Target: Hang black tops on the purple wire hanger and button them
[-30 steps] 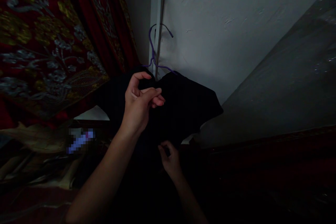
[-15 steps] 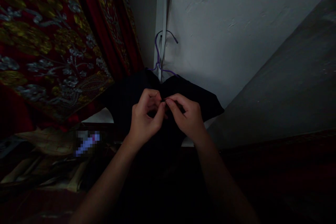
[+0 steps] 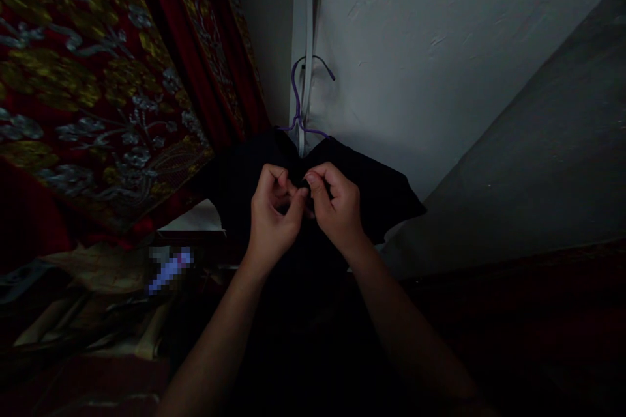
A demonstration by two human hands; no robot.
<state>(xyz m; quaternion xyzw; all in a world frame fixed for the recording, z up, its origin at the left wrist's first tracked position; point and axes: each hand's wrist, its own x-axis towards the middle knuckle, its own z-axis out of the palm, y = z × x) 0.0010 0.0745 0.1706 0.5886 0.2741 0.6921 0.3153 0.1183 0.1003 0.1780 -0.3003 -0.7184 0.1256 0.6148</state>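
Observation:
A very dark short-sleeved garment (image 3: pixel 362 172) hangs on a purple hanger (image 3: pixel 296 101), which is hooked around a pale vertical strip. At the front of its neckline, my left hand (image 3: pixel 276 208) has thumb and fingertips pinched together on the dark cloth. Close beside it, my right hand (image 3: pixel 337 205) pinches the same front edge, its thumb and forefinger bent together. The fingertips of both hands nearly meet. Any small fastening between them is too dark to make out.
A red cloth with gold and silver embroidery (image 3: pixel 98 78) hangs at the left. Behind the garment is a pale wall (image 3: pixel 415 45) with a pale strip (image 3: pixel 306 6) running down it. Several dim items, including a woven-looking piece (image 3: pixel 105 267), lie at lower left.
My right hand has curled more and shifted slightly left and up. The left hand keeps its pinch at the neckline. The view has moved slightly.

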